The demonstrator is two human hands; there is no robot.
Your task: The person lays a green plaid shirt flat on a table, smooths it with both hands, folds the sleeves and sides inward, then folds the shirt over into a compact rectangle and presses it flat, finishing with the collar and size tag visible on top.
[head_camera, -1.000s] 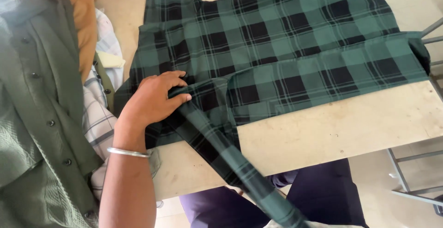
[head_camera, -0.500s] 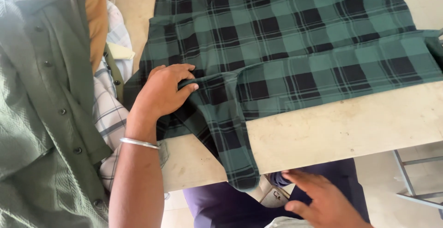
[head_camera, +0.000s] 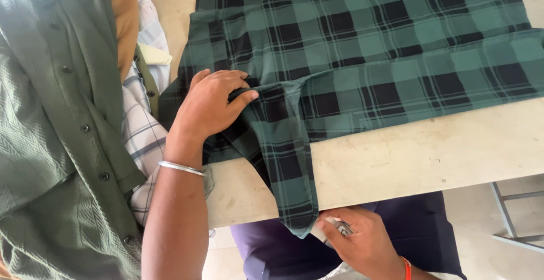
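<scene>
A green-and-black plaid shirt (head_camera: 362,47) lies spread on a pale wooden table (head_camera: 430,155). One sleeve (head_camera: 286,166) runs down over the table's front edge. My left hand (head_camera: 209,107), with a metal bangle on its wrist, presses on the shirt where the sleeve starts, thumb and fingers closed on a fold. My right hand (head_camera: 362,246) is below the table edge with its fingertips pinching the sleeve's cuff end (head_camera: 303,223). A pale bit shows at the fingertips; I cannot tell what it is.
A pile of garments lies at the left: an olive buttoned shirt (head_camera: 51,144), a white checked shirt (head_camera: 144,138) and a tan garment (head_camera: 124,13). Dark blue trousers (head_camera: 430,223) show below the table edge. A metal frame (head_camera: 510,212) stands lower right.
My right hand has come into view from below and closed on the sleeve's end. The sleeve now hangs less far over the edge. My left hand stays on the shirt.
</scene>
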